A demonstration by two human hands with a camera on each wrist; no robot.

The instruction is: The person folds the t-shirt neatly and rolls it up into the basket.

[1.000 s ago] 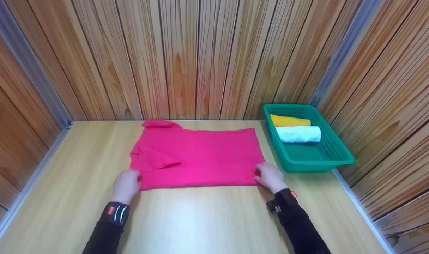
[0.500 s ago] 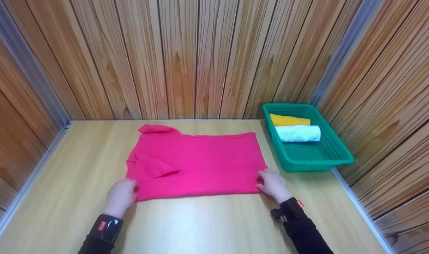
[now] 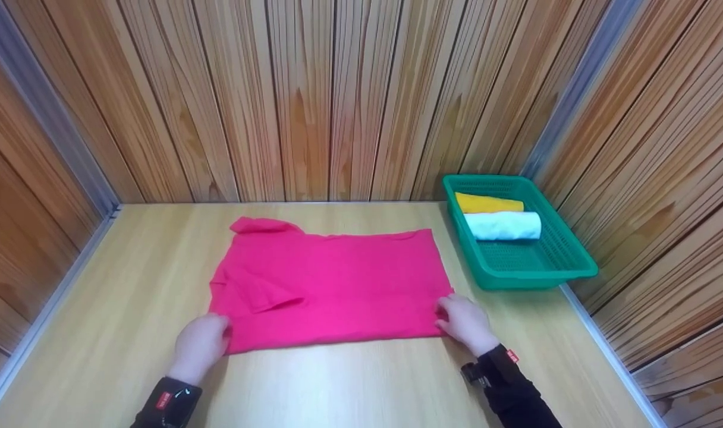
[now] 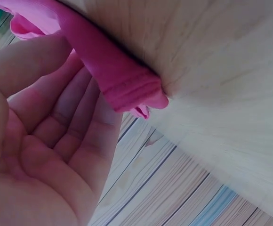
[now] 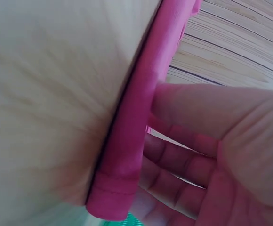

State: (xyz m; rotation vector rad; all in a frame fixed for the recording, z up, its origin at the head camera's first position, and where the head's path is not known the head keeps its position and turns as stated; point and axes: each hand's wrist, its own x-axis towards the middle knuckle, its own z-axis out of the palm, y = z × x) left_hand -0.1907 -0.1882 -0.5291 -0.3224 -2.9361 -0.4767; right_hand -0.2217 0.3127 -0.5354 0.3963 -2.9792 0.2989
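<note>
A bright pink T-shirt (image 3: pixel 349 285) lies folded into a wide rectangle on the wooden tabletop, one short sleeve (image 3: pixel 272 300) folded over its left part. My left hand (image 3: pixel 201 345) pinches its near left corner; in the left wrist view, the thumb (image 4: pixel 37 59) touches the rolled edge with its stitched end. At the near right corner, my right hand (image 3: pixel 465 321) grips the same near edge. The right wrist view shows that thumb (image 5: pixel 188 106) on the pink cloth, the other fingers behind it. Part of each corner is hidden by the hands.
A green plastic basket (image 3: pixel 528 274) stands to the right, near the back corner. In it lie a yellow folded cloth (image 3: pixel 486 203) and a white rolled cloth (image 3: pixel 504 226). Wood-panelled walls (image 3: pixel 361 101) enclose the tabletop (image 3: pixel 314 392) at the back and both sides.
Both hands have moved toward the front edge, and the pink T-shirt has slid along with them, away from the back wall. The basket stays put.
</note>
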